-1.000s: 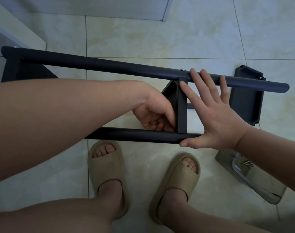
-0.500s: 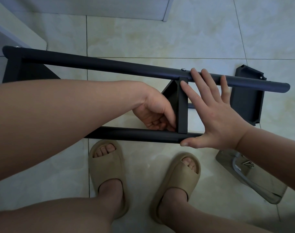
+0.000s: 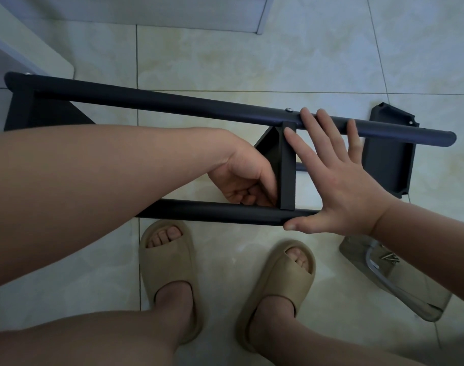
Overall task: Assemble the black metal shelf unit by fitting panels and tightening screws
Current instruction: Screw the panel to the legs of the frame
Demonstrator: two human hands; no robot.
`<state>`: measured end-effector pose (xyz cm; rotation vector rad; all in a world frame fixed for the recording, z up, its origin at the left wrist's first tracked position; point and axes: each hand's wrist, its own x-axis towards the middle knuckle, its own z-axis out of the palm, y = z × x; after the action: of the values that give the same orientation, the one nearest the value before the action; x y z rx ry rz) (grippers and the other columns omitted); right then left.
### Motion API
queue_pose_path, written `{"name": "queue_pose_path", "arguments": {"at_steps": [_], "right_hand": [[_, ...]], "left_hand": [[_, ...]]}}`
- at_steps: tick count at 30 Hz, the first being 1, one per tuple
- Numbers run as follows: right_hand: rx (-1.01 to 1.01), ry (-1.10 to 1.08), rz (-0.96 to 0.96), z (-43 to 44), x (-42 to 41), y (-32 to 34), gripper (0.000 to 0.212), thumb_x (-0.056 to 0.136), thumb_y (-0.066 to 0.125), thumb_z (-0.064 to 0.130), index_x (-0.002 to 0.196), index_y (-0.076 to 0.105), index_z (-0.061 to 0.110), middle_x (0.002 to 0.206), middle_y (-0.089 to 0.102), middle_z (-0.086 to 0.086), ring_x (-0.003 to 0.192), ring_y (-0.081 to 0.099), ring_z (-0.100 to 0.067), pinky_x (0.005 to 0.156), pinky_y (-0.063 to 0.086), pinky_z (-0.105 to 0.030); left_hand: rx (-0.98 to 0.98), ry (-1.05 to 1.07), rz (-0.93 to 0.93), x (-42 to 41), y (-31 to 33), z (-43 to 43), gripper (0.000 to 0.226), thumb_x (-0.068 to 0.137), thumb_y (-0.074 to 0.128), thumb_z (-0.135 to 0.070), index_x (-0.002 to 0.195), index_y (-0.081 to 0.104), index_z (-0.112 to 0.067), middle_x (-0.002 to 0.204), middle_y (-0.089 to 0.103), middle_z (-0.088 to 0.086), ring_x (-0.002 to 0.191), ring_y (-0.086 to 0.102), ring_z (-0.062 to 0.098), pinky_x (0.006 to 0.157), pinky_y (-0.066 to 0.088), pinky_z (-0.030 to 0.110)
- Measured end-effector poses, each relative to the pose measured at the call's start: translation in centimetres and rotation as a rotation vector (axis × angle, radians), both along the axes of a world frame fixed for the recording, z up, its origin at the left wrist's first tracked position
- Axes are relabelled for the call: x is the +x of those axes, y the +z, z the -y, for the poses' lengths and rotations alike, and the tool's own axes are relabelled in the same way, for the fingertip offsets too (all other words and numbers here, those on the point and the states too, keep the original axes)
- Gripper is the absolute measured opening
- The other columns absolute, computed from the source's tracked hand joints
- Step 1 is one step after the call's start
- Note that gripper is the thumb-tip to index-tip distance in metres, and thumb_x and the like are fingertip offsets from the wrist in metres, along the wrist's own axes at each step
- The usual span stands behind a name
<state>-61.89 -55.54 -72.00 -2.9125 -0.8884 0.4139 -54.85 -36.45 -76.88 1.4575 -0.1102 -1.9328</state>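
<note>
The two tubes spanned by the flat right hand [image 3: 339, 186], the far tube [image 3: 172, 104] and the near tube [image 3: 212, 212], are black metal with a smooth matt coat and a faint sheen. The panel [image 3: 287, 165] between it and the left hand [image 3: 241, 178] has the same matt black finish, as does the loose panel [image 3: 389, 159] beyond the right hand. A screw [image 3: 288, 109] just beside the right fingertips is bright bare metal. Below the right wrist, a bag [image 3: 415, 291] is clear glossy plastic, and the screws [image 3: 389, 257] in it are shiny metal. The floor [image 3: 252, 62] is glossy marbled tile. The slippers [image 3: 170, 260] look like smooth matt foam.
</note>
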Motion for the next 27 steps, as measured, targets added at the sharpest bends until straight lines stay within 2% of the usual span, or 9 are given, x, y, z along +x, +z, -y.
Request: {"name": "queue_pose_path", "arguments": {"at_steps": [12,17,21,23,26,27], "right_hand": [[-0.002,-0.002,-0.008,0.01,0.02,0.09,0.128,0.069,0.035,0.098,0.163,0.004,0.017,0.17,-0.007,-0.014,0.156,-0.012,-0.035,0.118,-0.009,-0.068],[-0.003,0.001,-0.005,-0.04,-0.02,0.06,0.128,0.069,0.035,0.098,0.163,0.004,0.017,0.169,-0.007,-0.015,0.156,-0.011,-0.036,0.118,-0.009,-0.069],[-0.004,-0.001,-0.007,-0.04,-0.03,0.09,0.128,0.069,0.036,0.097,0.163,0.006,0.016,0.169,-0.006,-0.015,0.156,-0.011,-0.036,0.118,-0.008,-0.069],[-0.005,-0.001,-0.007,-0.02,-0.02,0.12,0.128,0.069,0.037,0.097,0.163,0.005,0.016,0.169,-0.007,-0.015,0.156,-0.012,-0.036,0.118,-0.009,-0.068],[-0.004,0.0,-0.006,-0.05,-0.01,0.13,0.128,0.069,0.036,0.097,0.163,0.005,0.017,0.169,-0.007,-0.014,0.156,-0.012,-0.035,0.118,-0.009,-0.068],[-0.003,0.0,-0.005,-0.05,-0.01,0.11,0.128,0.069,0.036,0.097,0.163,0.005,0.017,0.169,-0.007,-0.015,0.156,-0.012,-0.035,0.118,-0.009,-0.068]], "left_hand": [[-0.034,0.065,0.002,0.06,0.21,0.0,0.009,0.091,0.061,-0.007,0.09,0.067,-0.014,0.077,0.065,-0.002,0.061,0.046,0.006,0.063,0.032,0.019],[-0.059,0.079,0.011,-0.04,0.1,-0.08,0.013,0.09,0.062,-0.005,0.084,0.068,-0.014,0.074,0.066,-0.003,0.061,0.047,0.005,0.063,0.032,0.018],[-0.079,0.087,0.007,0.01,-0.06,-0.29,0.011,0.091,0.062,-0.004,0.088,0.066,-0.014,0.072,0.065,-0.004,0.063,0.048,0.006,0.063,0.036,0.017],[-0.076,0.064,0.02,0.11,0.01,-0.58,0.01,0.086,0.066,-0.006,0.091,0.066,-0.015,0.076,0.064,-0.004,0.066,0.051,0.006,0.063,0.039,0.018],[-0.045,0.006,0.026,0.1,0.02,-0.68,0.024,0.072,0.073,-0.019,0.095,0.067,-0.019,0.083,0.064,-0.005,0.07,0.052,0.007,0.064,0.039,0.02],[-0.038,-0.003,0.025,0.04,0.03,-0.55,0.019,0.076,0.071,-0.02,0.095,0.068,-0.02,0.083,0.064,-0.005,0.07,0.052,0.008,0.063,0.039,0.02]]}}
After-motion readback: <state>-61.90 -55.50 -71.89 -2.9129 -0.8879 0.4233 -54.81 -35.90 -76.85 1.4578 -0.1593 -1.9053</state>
